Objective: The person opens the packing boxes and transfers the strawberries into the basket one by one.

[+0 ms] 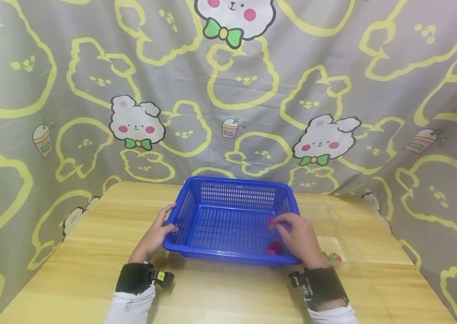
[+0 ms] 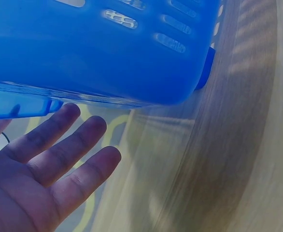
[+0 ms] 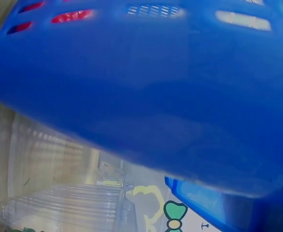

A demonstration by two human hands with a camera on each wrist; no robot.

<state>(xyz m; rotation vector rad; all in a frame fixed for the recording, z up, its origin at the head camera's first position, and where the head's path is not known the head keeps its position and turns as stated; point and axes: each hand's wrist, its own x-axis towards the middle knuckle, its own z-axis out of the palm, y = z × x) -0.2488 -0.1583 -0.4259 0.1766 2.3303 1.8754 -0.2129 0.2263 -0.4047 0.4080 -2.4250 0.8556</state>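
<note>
"Which step is in hand?"

"Putting fruit into the basket [image 1: 228, 254], I'd judge. The right hand [image 1: 302, 236] reaches over its right side, thumb and fingertips pinching a strawberry [image 1: 271, 222] just inside the wall. I can't tell whether the berry touches the floor of the basket."

"Is it the first one in?"

"No, other red fruit [image 1: 274, 248] lies in the near right corner, below that hand. I can't make out how many pieces."

"And the left hand [image 1: 153, 234]?"

"At the opposite side, its thumb over the rim, the other fingers fairly straight and spread outside. It seems to steady the basket rather than clench it."

"What does the next move call for?"

"Likely lowering the berry and parting the fingertips. There's at least one more red berry [image 1: 335, 257] in the clear box [image 3: 83, 205], right of the basket, so a return there seems sensible, clearing the rim."
</note>
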